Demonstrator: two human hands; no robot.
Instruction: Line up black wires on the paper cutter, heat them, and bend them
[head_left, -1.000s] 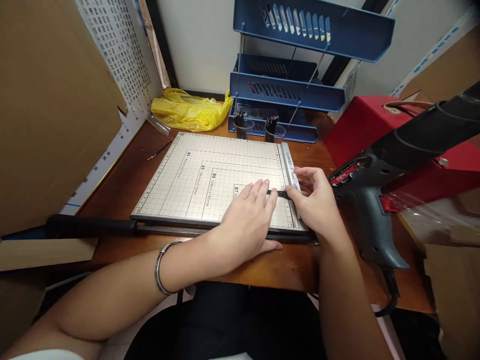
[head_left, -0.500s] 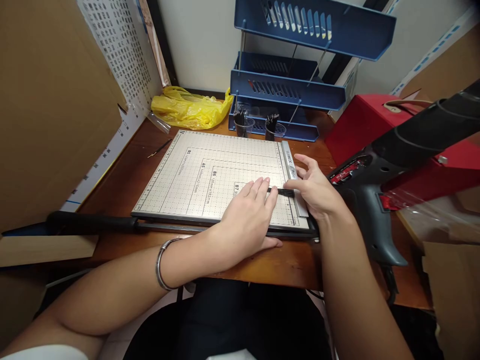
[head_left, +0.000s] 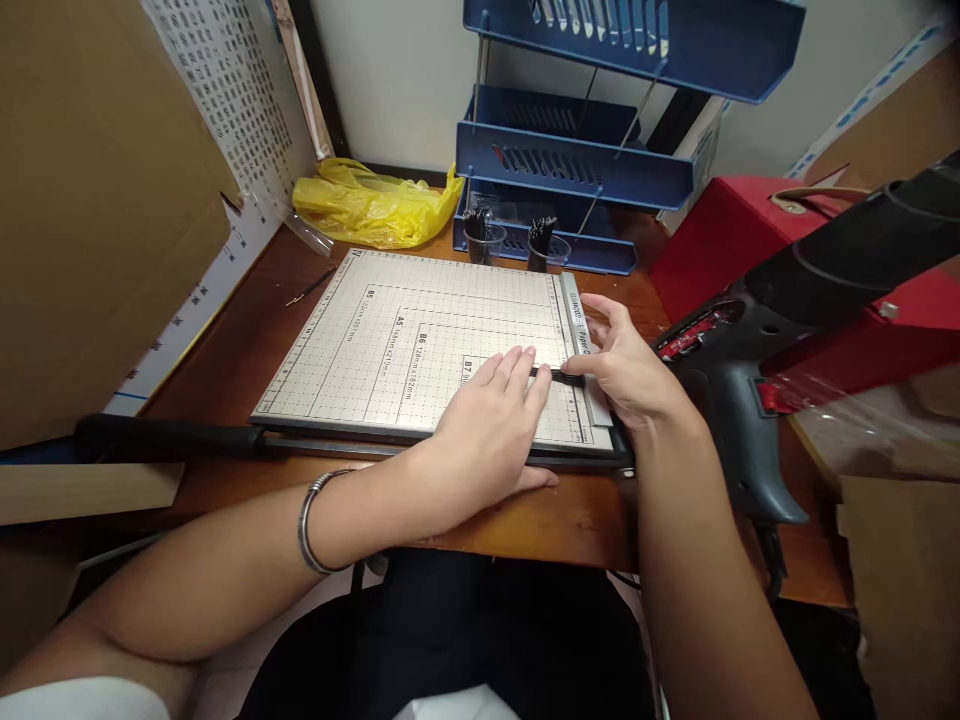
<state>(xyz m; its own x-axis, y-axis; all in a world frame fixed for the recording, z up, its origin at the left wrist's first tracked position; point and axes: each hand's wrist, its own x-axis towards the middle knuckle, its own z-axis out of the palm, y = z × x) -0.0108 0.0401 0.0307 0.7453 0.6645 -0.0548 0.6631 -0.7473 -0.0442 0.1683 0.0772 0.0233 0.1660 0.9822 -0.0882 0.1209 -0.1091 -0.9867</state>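
Observation:
A paper cutter (head_left: 330, 340) with a cream gridded board lies in front of me. A small bundle of thin black wires (head_left: 556, 375) rests on it, one end near the metal rail (head_left: 583, 340). My left hand (head_left: 491, 425) lies flat over the bundle's left part, fingers stretched out, its thumb beyond the board's front edge. My right hand (head_left: 626, 365) grips the bundle's right end at the rail, thumb on the wires and the other fingers over and behind the rail. The cutter's blade arm, with its black handle (head_left: 172, 438), is down along the front edge.
Two clear cups (head_left: 486, 240) with black wires stand behind the cutter, before a blue tiered tray (head_left: 570, 165). A yellow plastic bag (head_left: 375, 205) lies back left. On the right are a heat gun (head_left: 750, 420) and a red box (head_left: 720, 235). One loose wire (head_left: 311, 287) lies left.
The wires looked slightly fanned out before and now appear more tightly gathered. Both hands keep nearly the same place on the board; the whole view has shifted slightly.

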